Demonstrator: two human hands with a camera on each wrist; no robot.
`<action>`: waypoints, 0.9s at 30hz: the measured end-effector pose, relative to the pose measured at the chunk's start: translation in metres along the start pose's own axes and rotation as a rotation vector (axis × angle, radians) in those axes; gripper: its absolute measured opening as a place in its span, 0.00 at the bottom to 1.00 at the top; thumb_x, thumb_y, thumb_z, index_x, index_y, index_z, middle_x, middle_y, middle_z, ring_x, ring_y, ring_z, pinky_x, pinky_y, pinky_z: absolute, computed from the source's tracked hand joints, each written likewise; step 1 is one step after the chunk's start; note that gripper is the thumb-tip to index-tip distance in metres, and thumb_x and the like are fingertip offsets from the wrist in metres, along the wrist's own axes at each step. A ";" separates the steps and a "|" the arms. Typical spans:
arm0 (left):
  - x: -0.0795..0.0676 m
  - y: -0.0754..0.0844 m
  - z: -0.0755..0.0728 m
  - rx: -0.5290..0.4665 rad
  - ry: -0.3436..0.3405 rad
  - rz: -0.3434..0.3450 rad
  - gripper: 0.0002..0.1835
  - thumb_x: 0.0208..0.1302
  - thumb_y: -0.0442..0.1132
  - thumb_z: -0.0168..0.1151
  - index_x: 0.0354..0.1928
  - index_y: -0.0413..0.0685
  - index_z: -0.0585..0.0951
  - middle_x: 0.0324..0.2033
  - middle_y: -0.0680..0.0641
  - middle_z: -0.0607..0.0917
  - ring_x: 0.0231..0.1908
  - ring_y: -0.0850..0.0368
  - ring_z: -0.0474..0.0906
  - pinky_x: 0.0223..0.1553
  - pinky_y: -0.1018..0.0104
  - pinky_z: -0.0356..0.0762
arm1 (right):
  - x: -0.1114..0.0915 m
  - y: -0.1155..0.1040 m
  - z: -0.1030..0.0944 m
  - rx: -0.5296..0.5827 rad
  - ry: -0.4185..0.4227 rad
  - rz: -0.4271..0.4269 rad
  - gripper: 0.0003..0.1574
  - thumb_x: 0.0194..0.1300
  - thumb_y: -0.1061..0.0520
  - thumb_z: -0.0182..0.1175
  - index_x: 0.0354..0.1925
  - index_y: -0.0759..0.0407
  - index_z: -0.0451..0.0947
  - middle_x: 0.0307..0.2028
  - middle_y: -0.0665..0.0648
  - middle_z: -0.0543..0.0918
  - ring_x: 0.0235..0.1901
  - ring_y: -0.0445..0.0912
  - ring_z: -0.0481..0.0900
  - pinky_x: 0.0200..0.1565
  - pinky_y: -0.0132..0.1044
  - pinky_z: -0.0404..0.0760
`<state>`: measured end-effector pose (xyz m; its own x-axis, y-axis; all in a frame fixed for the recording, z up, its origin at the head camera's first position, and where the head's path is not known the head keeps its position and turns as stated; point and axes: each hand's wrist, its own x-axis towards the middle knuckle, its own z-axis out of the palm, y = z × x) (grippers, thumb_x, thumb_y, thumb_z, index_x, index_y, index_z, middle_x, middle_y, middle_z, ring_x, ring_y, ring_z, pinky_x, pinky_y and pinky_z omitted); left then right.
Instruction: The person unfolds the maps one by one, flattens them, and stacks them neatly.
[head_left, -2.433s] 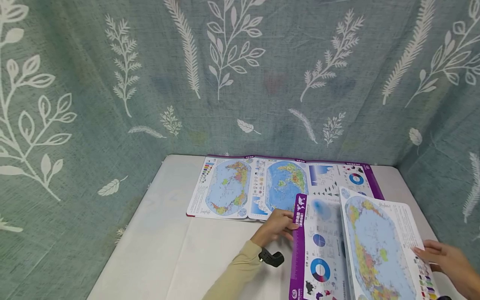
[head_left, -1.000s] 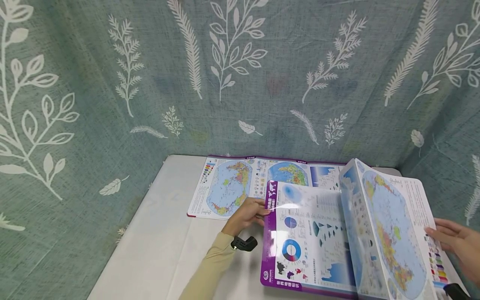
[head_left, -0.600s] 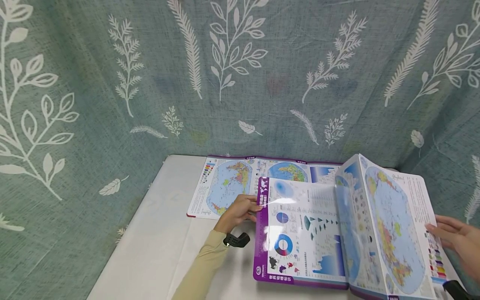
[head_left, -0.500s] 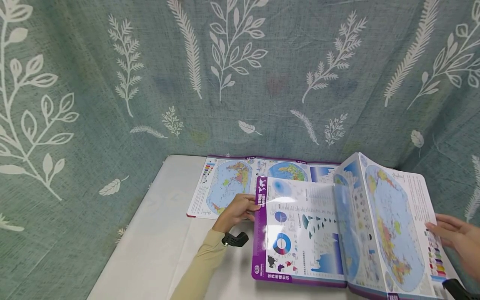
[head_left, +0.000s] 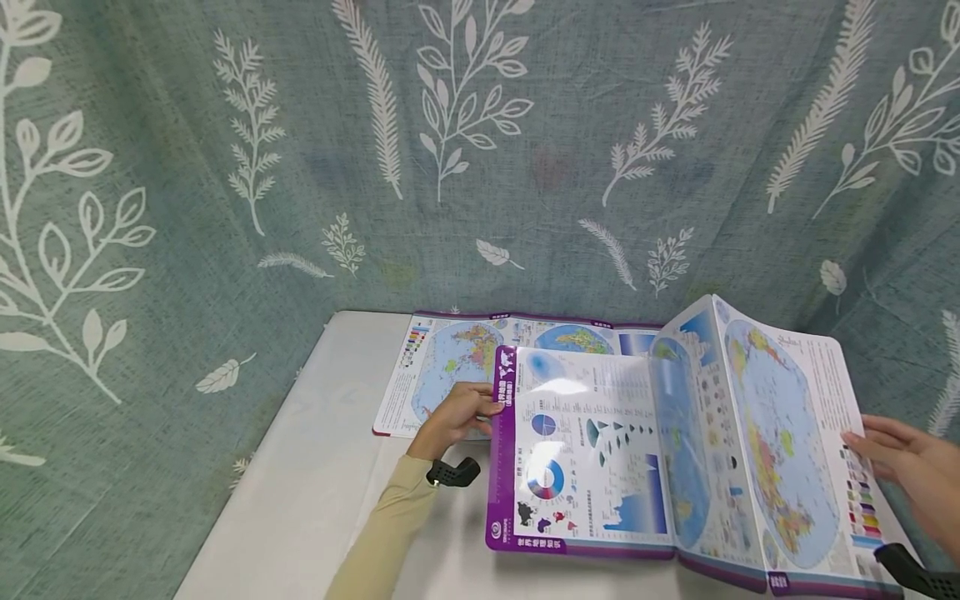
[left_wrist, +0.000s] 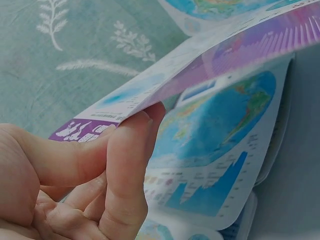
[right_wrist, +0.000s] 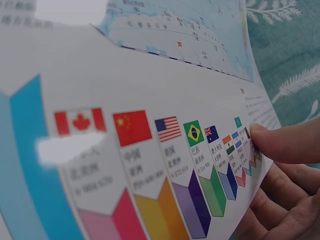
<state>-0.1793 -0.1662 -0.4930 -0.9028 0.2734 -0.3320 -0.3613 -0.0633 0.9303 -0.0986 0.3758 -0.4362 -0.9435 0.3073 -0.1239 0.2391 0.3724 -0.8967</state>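
Note:
A folding world map (head_left: 585, 483) with a purple border spans both hands, its panels bent in an accordion shape. My left hand (head_left: 453, 421) pinches its purple left edge near the upper corner; in the left wrist view thumb and curled index finger (left_wrist: 127, 165) grip that edge, with map panels visible beneath. At the far right side, my right hand (head_left: 903, 458) holds the outer panel. The right wrist view shows the thumb (right_wrist: 280, 142) on its printed face beside a row of flags (right_wrist: 132, 127), the other fingers behind the sheet.
Another unfolded world map (head_left: 435, 400) lies along the back of the white table (head_left: 300, 483), partly covered by the held one. A green-grey curtain (head_left: 480, 167) with white leaf prints hangs behind the table and at both sides.
My left hand has drawn the map's purple edge leftward and away from me, so the panels spread wider and overlap more of the map behind. My right hand keeps its hold, slightly higher now.

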 end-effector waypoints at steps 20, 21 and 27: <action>-0.002 0.012 -0.023 0.011 0.021 0.022 0.18 0.61 0.26 0.57 0.53 0.27 0.76 0.33 0.42 0.85 0.27 0.53 0.83 0.18 0.67 0.78 | 0.005 -0.009 0.003 0.073 -0.006 0.013 0.12 0.64 0.54 0.62 0.38 0.36 0.70 0.26 0.27 0.76 0.24 0.31 0.77 0.23 0.28 0.75; -0.002 0.012 -0.024 0.011 0.016 0.027 0.18 0.61 0.26 0.57 0.53 0.26 0.75 0.33 0.41 0.85 0.27 0.53 0.83 0.18 0.67 0.78 | 0.006 -0.010 0.003 0.079 -0.005 0.017 0.11 0.63 0.53 0.63 0.38 0.37 0.71 0.26 0.27 0.76 0.24 0.30 0.77 0.23 0.27 0.74; -0.001 0.014 -0.031 0.001 0.017 0.027 0.19 0.61 0.25 0.56 0.54 0.25 0.74 0.33 0.42 0.85 0.27 0.53 0.82 0.17 0.68 0.78 | 0.008 -0.011 0.004 0.081 -0.005 0.033 0.12 0.62 0.53 0.64 0.38 0.36 0.71 0.26 0.28 0.76 0.24 0.31 0.78 0.23 0.27 0.74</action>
<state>-0.1902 -0.1969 -0.4842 -0.9161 0.2553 -0.3093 -0.3364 -0.0694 0.9392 -0.1095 0.3701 -0.4286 -0.9367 0.3134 -0.1562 0.2510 0.2902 -0.9235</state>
